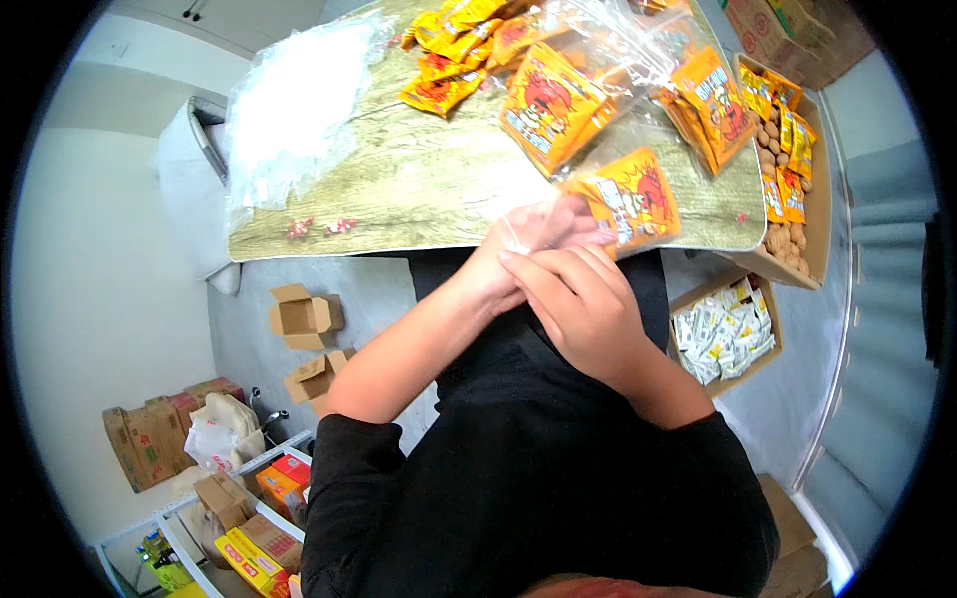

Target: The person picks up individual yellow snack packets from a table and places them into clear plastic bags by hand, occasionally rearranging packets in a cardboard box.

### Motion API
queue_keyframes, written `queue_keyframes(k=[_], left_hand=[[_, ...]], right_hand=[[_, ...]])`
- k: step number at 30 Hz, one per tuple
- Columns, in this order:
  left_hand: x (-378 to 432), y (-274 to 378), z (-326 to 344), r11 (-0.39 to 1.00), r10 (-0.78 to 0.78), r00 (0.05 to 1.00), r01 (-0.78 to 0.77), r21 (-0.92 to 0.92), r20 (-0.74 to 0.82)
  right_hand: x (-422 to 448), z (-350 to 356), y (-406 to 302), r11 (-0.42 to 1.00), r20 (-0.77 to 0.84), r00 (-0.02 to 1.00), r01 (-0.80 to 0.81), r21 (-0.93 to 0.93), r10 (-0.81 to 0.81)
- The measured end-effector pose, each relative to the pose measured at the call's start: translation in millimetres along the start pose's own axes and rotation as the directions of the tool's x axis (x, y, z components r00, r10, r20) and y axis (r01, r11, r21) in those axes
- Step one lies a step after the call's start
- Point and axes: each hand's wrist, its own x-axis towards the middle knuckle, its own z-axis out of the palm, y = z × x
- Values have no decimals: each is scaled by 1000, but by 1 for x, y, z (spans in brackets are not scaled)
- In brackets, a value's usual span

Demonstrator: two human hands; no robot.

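Observation:
A clear plastic bag with an orange printed snack packet point(639, 198) in it is at the table's front edge. My left hand point(542, 228) holds the bag's empty end, its fingers showing through the film and reaching toward the packet. My right hand point(579, 299) crosses in front, fingertips pinched on the bag's edge by my left wrist. Just beyond lie a bagged orange packet point(553, 108) and, to its right, another bagged orange packet point(710, 108). Loose smaller orange packets point(445, 86) are heaped farther back.
A stack of clear empty bags point(299, 112) covers the table's left part. Small red-wrapped pieces point(340, 226) lie near the front edge. At right stand a carton of walnuts and packets point(819, 247) and a box of white sachets point(721, 333). Small open cartons point(305, 320) are on the floor.

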Motion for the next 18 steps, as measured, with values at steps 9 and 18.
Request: queue_keyframes(k=[9,18], left_hand=[[0,112,-26,765,65,992,-122,633,112],[199,194,-109,-491,755,607,275,826,247]], right_hand=[[8,-13,6,975,-95,971,-220,-19,218],[22,-13,-4,981,-18,981,-194,-29,193]])
